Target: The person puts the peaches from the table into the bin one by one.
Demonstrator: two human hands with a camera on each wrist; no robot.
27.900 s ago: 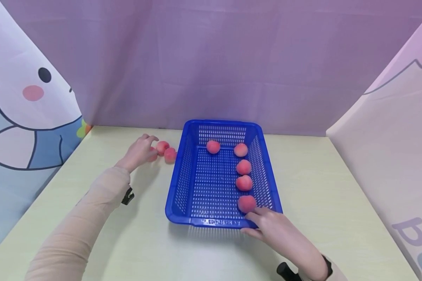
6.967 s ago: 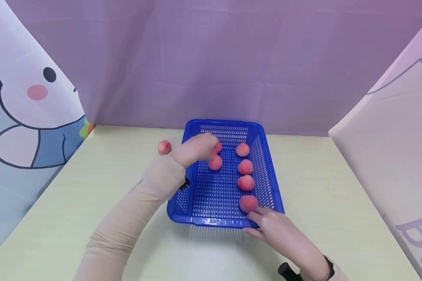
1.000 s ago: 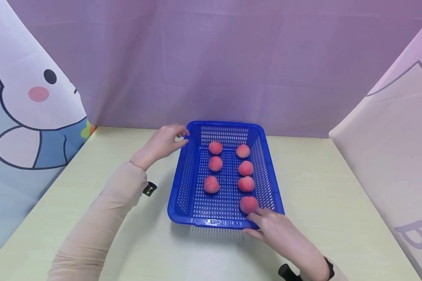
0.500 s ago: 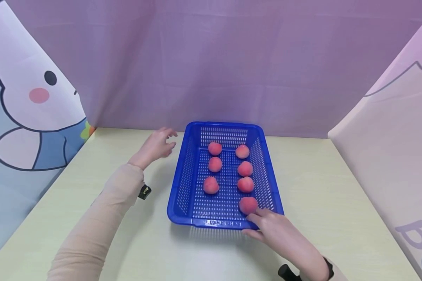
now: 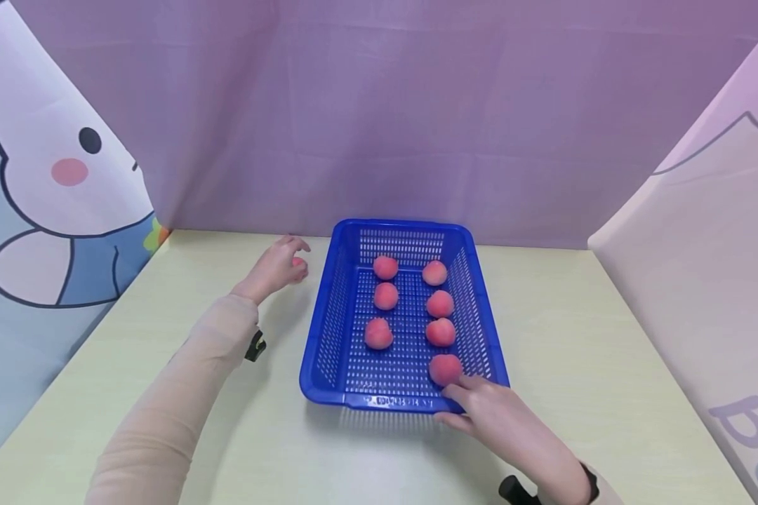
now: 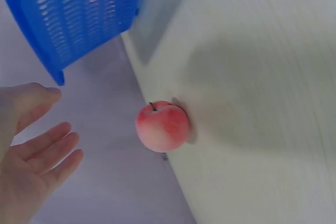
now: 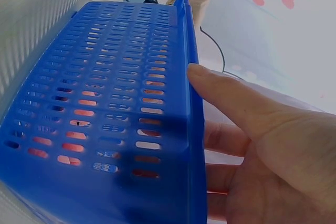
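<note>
In the left wrist view a red-pink apple (image 6: 163, 127) with a short dark stem rests on the table, and my left hand (image 6: 37, 156) is apart from it with fingers spread. From the head view, the left hand (image 5: 274, 268) reaches over that apple (image 5: 300, 262) and partly hides it. My right hand (image 5: 493, 410) grips the front right rim of a blue plastic basket (image 5: 404, 401); the right wrist view has the thumb and fingers of this hand (image 7: 262, 156) on either side of the rim. Inside the basket lie two rows of similar apples, such as one (image 5: 379, 333) on the left.
The basket stands on a pale wooden table (image 5: 562, 337), close to a purple cloth backdrop (image 5: 385, 119). Printed cartoon panels close off both sides, the left one with a white figure (image 5: 44, 203). Each wrist wears a black strap with a camera.
Over the longer span, two apples have joined the basket's left row, and fewer lie on the table. Lately my left hand has moved from the basket's rim leftward to the table apple; the right stays put.
</note>
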